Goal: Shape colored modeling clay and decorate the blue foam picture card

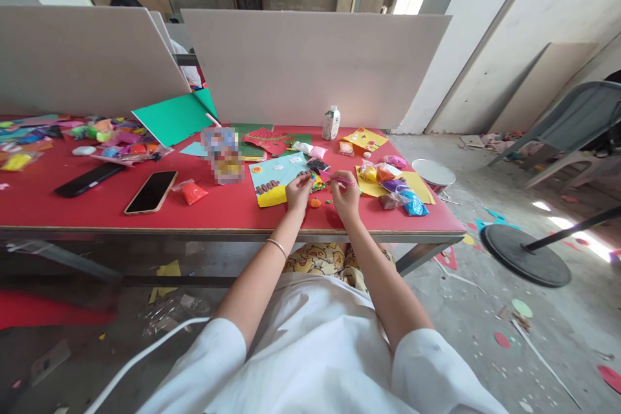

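Note:
My left hand [299,191] is pinched above the right edge of a picture card [274,195], closed on something too small to make out. The card is light blue and yellow, with an orange sun, white clouds and brown shapes. Facing it, my right hand [345,194] grips a thin pink stick [338,178] that points left. Just below and between the hands lie a small orange clay ball [315,202] and tiny green bits [328,201]. Bags of coloured clay [395,187] lie on a yellow sheet [421,186] right of my right hand.
On the red table [228,210] are a phone [151,193], a black case [90,179], a bag of red clay [194,192] and a white bottle [331,123]. Grey-white boards [315,68] stand behind. Loose clay and packets [111,136] crowd the left. A white bucket [433,173] stands beyond the right end.

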The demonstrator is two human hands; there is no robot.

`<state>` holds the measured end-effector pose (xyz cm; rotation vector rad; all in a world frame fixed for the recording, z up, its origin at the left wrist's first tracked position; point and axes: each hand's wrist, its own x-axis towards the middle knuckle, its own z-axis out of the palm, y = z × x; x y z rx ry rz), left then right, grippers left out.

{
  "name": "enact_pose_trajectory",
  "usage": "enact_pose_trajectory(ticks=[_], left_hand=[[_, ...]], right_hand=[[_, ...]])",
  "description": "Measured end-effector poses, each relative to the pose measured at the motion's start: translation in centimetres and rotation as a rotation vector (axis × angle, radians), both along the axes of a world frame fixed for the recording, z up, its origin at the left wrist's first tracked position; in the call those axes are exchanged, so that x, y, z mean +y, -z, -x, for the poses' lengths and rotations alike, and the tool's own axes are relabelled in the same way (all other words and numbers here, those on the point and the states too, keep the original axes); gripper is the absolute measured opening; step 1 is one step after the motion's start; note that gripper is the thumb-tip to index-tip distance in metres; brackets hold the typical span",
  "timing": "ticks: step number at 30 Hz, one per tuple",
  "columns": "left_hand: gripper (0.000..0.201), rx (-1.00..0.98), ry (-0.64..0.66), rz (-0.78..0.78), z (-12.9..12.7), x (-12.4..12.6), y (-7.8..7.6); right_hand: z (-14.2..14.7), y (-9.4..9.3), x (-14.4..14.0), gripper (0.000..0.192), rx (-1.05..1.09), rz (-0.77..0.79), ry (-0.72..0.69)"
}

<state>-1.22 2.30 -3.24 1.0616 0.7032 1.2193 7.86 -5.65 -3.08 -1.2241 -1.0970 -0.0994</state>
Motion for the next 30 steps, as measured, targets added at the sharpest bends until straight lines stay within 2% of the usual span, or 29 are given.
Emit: enact_pose_trajectory(ticks=[12,30], left_hand=[[0.017,0.012,0.04,-0.037,-0.08,0.7,0.85],[0.02,0.009,0.028,-0.043,-0.01,0.46,0.81]], right_hand=[[0.54,-0.15,-0.23,0.013,-0.216,0.08,0.016],[0.5,0.06,-0.14,0.015,-0.245,0.146,0.008]])
